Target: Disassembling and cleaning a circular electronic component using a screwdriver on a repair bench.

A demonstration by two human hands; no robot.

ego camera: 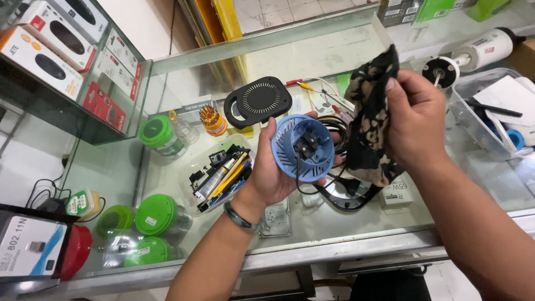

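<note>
**Grip on the blue housing and the cloth**

The grip of the left hand (278, 173) is wrapped around a round blue slotted plastic housing (302, 146), palm behind it and fingers curled over its rim, so its open face with the dark part inside tilts up toward the camera. The grip of the right hand (415, 120) pinches a dark mottled black-and-tan cloth (370, 111) between thumb and fingers, just beside the housing and above the glass worktop (334, 223).

To wipe well, I judge the left hand should hold the rim firmly without squeezing the thin slats, and the cloth should be bunched to a small pad so it reaches between the ribs. The thin black wire (301, 181) hanging from the housing looks easy to snag; keep the cloth clear of it.

A black round vented cover (258, 101) lies behind on the worktop, and a clear plastic tray of small tools (218, 173) sits to the left.
</note>
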